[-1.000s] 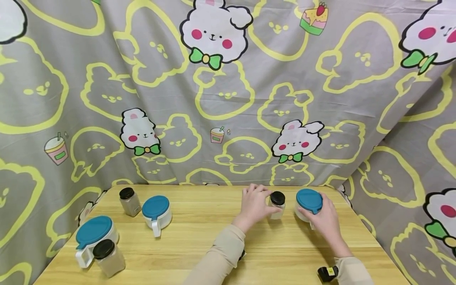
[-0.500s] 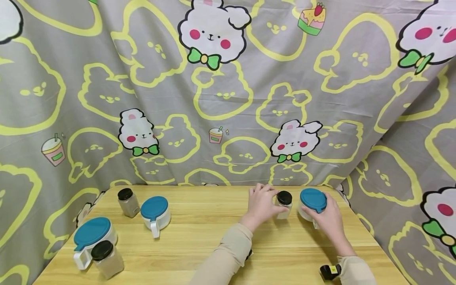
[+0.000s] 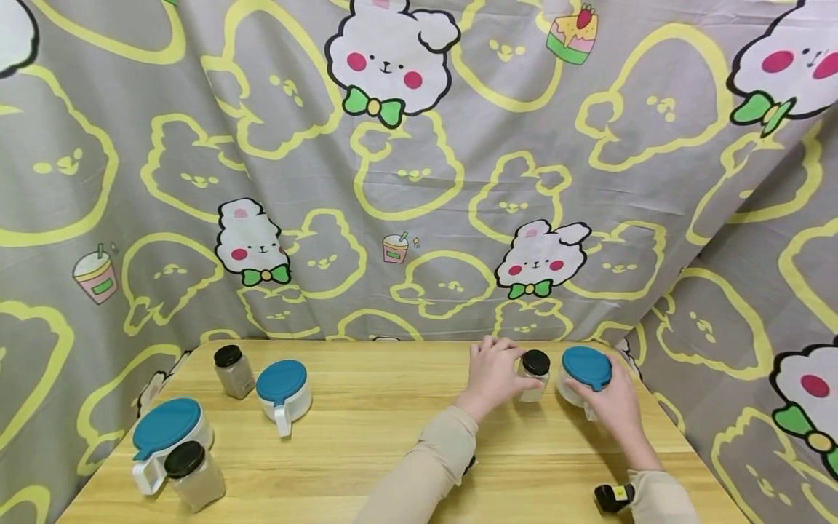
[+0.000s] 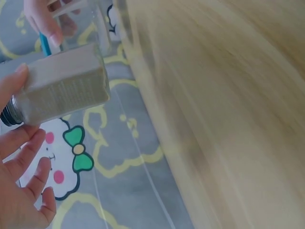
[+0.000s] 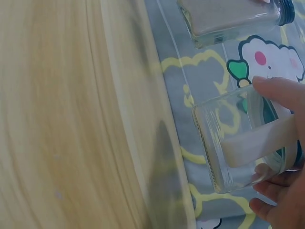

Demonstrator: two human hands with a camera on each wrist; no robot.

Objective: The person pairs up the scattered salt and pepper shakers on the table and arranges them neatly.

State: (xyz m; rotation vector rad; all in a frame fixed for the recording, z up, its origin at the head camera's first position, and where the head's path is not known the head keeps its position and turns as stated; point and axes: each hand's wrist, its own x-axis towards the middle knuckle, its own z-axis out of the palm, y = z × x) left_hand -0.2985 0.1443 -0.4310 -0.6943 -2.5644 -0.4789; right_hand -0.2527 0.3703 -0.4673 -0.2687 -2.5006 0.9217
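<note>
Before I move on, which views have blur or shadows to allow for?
Head view: bright, patterned cloth fairly crisp. Left wrist view: dimmer, markings on the jar too soft to read. Right wrist view: hazy, dark shadow near the edge of the table, and the patterned cloth shows through the clear container.

A grey cartoon-print curtain (image 3: 308, 171) hangs behind the wood-grain table (image 3: 327, 444), whose left side bears two upright pairs — a rear black-lidded jar (image 3: 235, 373) just beside a rear blue-lidded container (image 3: 283, 386), and a nearer black-lidded jar (image 3: 196, 478) in front of a nearer blue-lidded container (image 3: 168, 429) — both containers white-handled, all lids on.
</note>
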